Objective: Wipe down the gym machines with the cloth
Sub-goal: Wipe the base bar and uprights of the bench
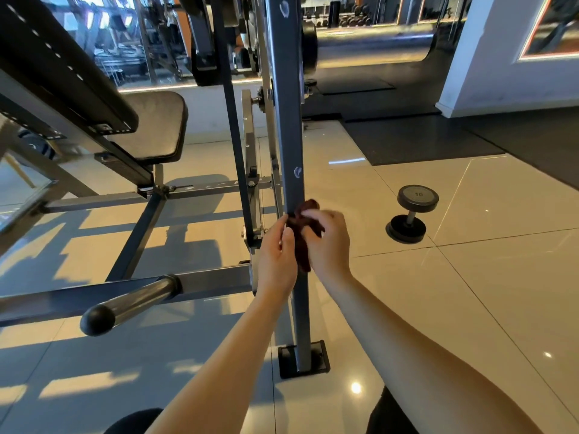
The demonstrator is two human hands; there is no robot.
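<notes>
The right hand (329, 242) is curled around a dark red cloth (302, 252), its fingers bunched over the top of the fabric. The left hand (277, 255) comes in from the other side; its thumb lies against the cloth and its fingers bend round toward the back, so both hands grip the cloth between them. The cloth is pressed onto the lower part of a grey upright post (289, 136) of a gym machine, with a fold poking out above the right hand and a tail hanging down between the wrists.

Below the hands the post ends in a black foot plate (316, 361) standing on the glossy tiled floor (470, 292). To the left, a grey bar with a rounded black end cap (134, 300) sticks out from a low frame rail. A dumbbell (412, 214) marked 10 lies on the tiles to the right, well apart from the post.

Further back on the left sits the black padded seat (156, 126) of the machine, with a long black back pad (62, 67) slanting above it. Beyond the tiles lies a dark floor mat (419, 139), then a white pillar (507, 51) on the right.
</notes>
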